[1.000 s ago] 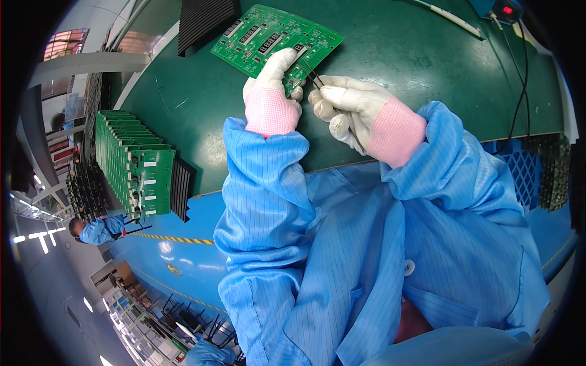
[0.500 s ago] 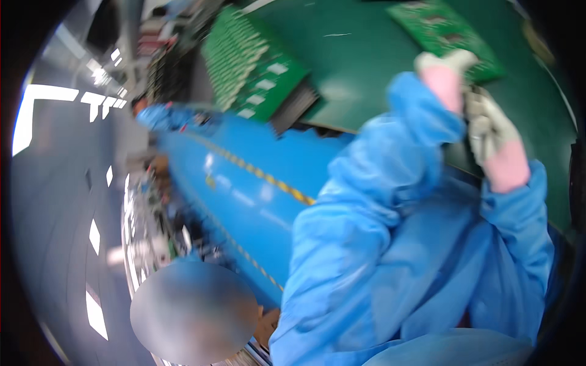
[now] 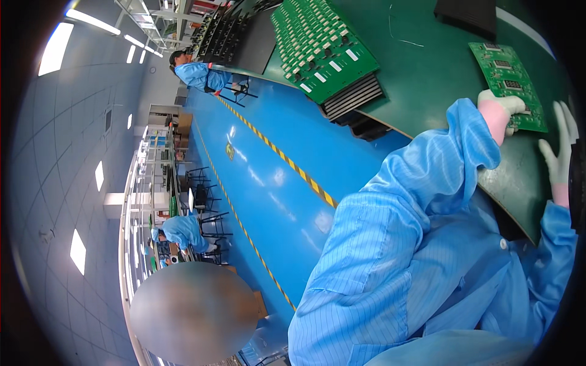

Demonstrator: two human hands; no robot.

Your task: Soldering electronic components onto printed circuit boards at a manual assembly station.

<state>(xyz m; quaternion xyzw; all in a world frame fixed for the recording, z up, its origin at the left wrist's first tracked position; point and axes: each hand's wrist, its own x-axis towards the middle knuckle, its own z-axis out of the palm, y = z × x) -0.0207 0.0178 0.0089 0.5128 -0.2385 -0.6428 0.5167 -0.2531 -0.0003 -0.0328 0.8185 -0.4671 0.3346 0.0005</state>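
"So, how does the left hand (image 3: 504,105) stand, in its white glove with a pink cuff?"

"Closed on the lower end of a flat green circuit board with black display blocks (image 3: 519,91), thumb over its upper face."

"And the right hand (image 3: 557,157), gloved alike?"

"Opened wide near the board's lower corner, fingers spread around nothing that shows. I can't tell whether it touches."

"Where's the board?"

"Over the right part of a dark green tabletop (image 3: 421,79); whether it rests there, I can't tell. Near its top end lies a black ridged block (image 3: 467,17)."

"Farther out?"

"A row of upright green circuit boards (image 3: 332,52) beside the table's edge, then a glossy blue floor (image 3: 268,195) with a yellow-and-black striped line (image 3: 287,160)."
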